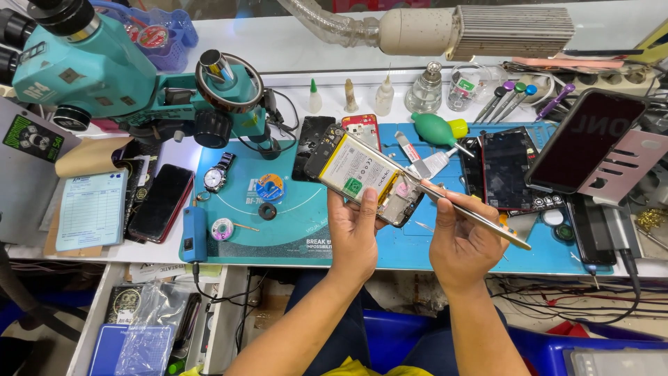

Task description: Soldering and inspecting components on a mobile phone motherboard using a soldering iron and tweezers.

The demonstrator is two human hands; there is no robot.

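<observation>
Holding opened phone (pixel 365 175) in left hand (pixel 353 235) (tweezers (pixel 467 213) in right hand (pixel 462 241)).

tweezers' (pixel 473 212) tip hidden inside the opened phone (pixel 365 174) — microscope (pixel 76 66) eyepieces cut off at the frame's edge

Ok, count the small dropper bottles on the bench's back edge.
3: a green-tipped bottle, a tan bottle and a white bottle, side by side behind the mat. Others may be hidden.

Phone-repair workshop: microscope (pixel 83 69), opened phones (pixel 511 170)
</observation>
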